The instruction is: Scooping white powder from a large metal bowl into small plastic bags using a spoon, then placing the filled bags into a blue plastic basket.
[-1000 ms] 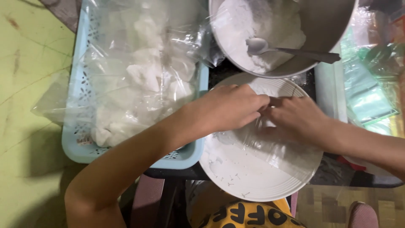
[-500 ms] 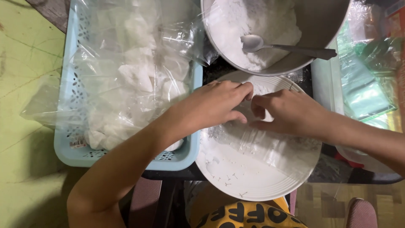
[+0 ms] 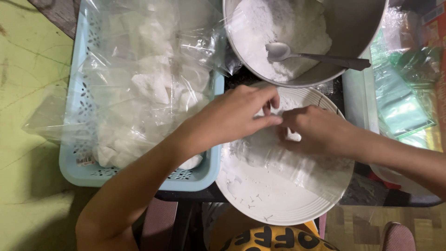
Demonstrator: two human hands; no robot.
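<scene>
Far to the left of both hands stands a pale blue plastic basket (image 3: 74,167) with pierced sides. A small white label with a red mark (image 3: 85,161) sticks to its near left wall. The basket is filled with clear plastic packets of white powder (image 3: 144,93), heaped loosely, with loose clear film spilling over its left edge.

The left hand (image 3: 232,118) reaches from the basket side over the rim of a white ribbed plate (image 3: 274,204). Its fingers are bent and pinched together at the tips, gripping the edge of a small clear plastic bag (image 3: 297,162) that lies on the plate under both hands, with white powder showing through it.

The right hand (image 3: 316,130) meets the left one fingertip to fingertip, knuckles up, fingers curled down onto the same bag; it seems to pinch the bag's mouth, though the exact grip is hidden under the fingers.

Just beyond the hands sits a large metal bowl (image 3: 357,23) of white powder, a metal spoon (image 3: 283,51) lying in it with its handle pointing right. To the right of the right hand lie flat clear green-tinted bags (image 3: 399,102), stacked, beside a red and yellow package edge (image 3: 436,51).
</scene>
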